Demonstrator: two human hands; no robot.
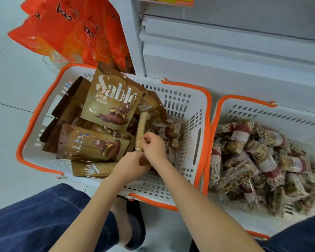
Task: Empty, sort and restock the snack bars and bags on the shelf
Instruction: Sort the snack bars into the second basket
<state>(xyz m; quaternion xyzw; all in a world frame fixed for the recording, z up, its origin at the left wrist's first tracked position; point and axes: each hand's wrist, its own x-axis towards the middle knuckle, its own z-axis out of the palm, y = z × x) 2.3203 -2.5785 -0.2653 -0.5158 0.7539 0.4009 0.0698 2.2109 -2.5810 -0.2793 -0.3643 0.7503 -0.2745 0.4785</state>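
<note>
Both hands meet over the left basket [200,135]. The right hand [154,147] pinches the lower part of a tan snack bar [141,132], which stands almost upright. The left hand [130,165], just below, has its fingers curled around the bar's bottom end. Left of the grip lie brown Sablé bags [111,100], one leaning upright. Right of the grip, nut bars [173,131] lie in the same basket. Further right, the second basket [298,113] holds a heap of red-banded nut bars [258,160]. Orange bags [71,31] stand behind.

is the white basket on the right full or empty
Partly full. The white slotted plastic basket with orange rim holds a heap of clear-wrapped granola bars with dark red bands, below its rim; bare wall slots show above them.
</note>
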